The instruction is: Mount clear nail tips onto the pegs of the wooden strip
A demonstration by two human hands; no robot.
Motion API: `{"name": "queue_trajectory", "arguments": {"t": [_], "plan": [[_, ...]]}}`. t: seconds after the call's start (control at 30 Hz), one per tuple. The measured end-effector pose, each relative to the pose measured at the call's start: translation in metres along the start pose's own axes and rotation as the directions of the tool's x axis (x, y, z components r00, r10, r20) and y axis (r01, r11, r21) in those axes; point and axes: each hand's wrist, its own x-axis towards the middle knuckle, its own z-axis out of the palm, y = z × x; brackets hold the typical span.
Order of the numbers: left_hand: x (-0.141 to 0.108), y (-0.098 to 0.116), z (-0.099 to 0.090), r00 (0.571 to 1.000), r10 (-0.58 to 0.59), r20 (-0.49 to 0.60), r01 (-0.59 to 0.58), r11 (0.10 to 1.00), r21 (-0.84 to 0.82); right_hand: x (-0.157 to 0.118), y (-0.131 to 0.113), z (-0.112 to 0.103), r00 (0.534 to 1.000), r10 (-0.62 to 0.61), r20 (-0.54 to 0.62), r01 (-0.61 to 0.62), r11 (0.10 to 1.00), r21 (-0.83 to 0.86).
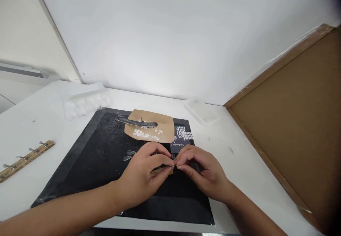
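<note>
My left hand and my right hand meet fingertip to fingertip over the black mat. Each hand is closed in a pinch, and what lies between the fingertips is too small to make out. Just beyond them, a dark card carries rows of small white pieces. Behind my left hand lies a tan sheet with scattered white bits and a curved dark nail file across it. Two clear nail-shaped pieces rest on the mat left of my left hand. Something orange-brown shows partly under my left fingers.
A wooden strip with metal pegs lies at the left on the white table. Clear plastic trays stand at the back left, and a shallow clear tray at the back right. A brown framed board borders the right side.
</note>
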Motion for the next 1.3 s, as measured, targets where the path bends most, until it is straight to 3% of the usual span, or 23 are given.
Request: {"name": "queue_trajectory", "arguments": {"t": [0.2,0.37,0.5,0.7,1.3], "plan": [[0.004,-0.006,-0.007,0.987,0.117,0.112,-0.108,0.991,-0.084,-0.003,0.002,0.000,0.999,-0.024,-0.042,0.025,1.000,0.009],[0.008,-0.008,-0.011,0.989,0.139,0.050,-0.138,0.990,-0.028,-0.004,0.002,0.000,0.997,-0.013,-0.074,0.016,0.999,0.041],[0.009,-0.008,-0.012,0.984,0.160,0.077,-0.159,0.987,-0.021,-0.004,0.001,0.002,0.997,0.002,-0.074,0.003,0.998,0.065],[0.009,-0.010,-0.009,0.991,0.137,0.009,-0.136,0.986,-0.092,-0.003,-0.002,0.007,0.997,0.005,-0.073,0.002,0.996,0.086],[0.008,-0.007,-0.008,1.000,0.004,0.027,0.002,0.975,-0.221,-0.001,-0.003,0.007,0.999,0.014,-0.031,-0.010,0.992,0.122]]}}
